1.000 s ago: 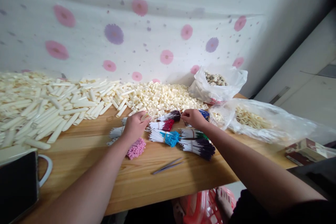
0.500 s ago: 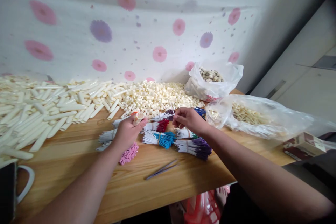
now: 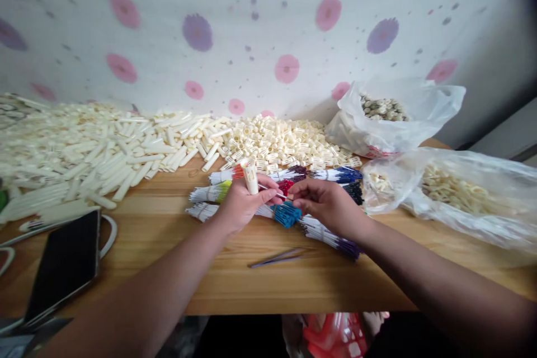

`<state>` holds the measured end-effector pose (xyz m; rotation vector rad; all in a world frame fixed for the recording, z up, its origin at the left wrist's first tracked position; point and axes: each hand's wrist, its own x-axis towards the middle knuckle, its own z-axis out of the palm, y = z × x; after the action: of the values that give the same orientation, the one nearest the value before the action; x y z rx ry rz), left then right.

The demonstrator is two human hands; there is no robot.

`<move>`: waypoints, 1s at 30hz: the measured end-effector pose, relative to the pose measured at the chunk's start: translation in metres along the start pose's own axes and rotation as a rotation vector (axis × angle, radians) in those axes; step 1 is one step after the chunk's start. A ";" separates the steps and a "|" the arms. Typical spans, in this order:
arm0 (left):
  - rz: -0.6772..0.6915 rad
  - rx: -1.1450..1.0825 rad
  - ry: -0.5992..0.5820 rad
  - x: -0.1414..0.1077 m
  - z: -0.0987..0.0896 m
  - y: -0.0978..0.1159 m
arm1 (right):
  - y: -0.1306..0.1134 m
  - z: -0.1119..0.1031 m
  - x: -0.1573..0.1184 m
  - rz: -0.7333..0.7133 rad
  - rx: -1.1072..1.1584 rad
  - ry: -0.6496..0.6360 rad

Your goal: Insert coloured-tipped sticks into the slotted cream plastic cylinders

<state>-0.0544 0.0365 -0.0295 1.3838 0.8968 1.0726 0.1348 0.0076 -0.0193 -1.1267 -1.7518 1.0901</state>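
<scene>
My left hand (image 3: 241,201) is closed around a short cream plastic tube (image 3: 250,177), which stands nearly upright with its open end up. A thin white stick (image 3: 274,192) spans the small gap between my two hands. The fingertips of my right hand (image 3: 329,201) pinch together at the stick's right end. Under and around the hands lie banded bundles of thin white sticks with coloured ends, among them a turquoise bundle (image 3: 285,213), a purple bundle (image 3: 331,238) and a blue bundle (image 3: 338,174). My left hand partly covers the orange and yellow-green bundles.
Tweezers (image 3: 274,258) lie near the table's front edge. Cream tubes (image 3: 126,162) and short slotted cream parts (image 3: 277,140) are heaped along the back. Plastic bags of small parts (image 3: 386,114) (image 3: 457,190) stand at right. A phone (image 3: 62,268) and white cable are at left.
My right hand has brought the thin white stick over to my left hand, so the hands are now close together. The view has turned left, bringing the phone fully into sight.
</scene>
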 end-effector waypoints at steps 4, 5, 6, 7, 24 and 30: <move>0.010 0.261 0.000 0.006 0.010 0.002 | 0.003 -0.016 -0.010 -0.039 0.111 0.111; 0.030 0.320 0.025 0.009 0.014 0.003 | 0.006 -0.021 -0.013 -0.041 0.151 0.140; 0.053 0.364 0.045 0.012 0.019 0.003 | 0.008 -0.025 -0.016 -0.043 0.206 0.166; 0.083 0.396 0.057 0.014 0.023 0.004 | 0.011 -0.029 -0.019 -0.048 0.272 0.193; 0.185 0.445 -0.047 -0.001 0.061 -0.016 | 0.035 -0.041 -0.026 -0.008 0.530 0.162; 0.273 0.479 0.016 0.001 0.051 -0.017 | 0.029 -0.032 -0.025 0.073 0.489 0.157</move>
<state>-0.0043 0.0233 -0.0450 1.9401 1.0407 1.1153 0.1794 -0.0009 -0.0395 -0.9422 -1.2375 1.3425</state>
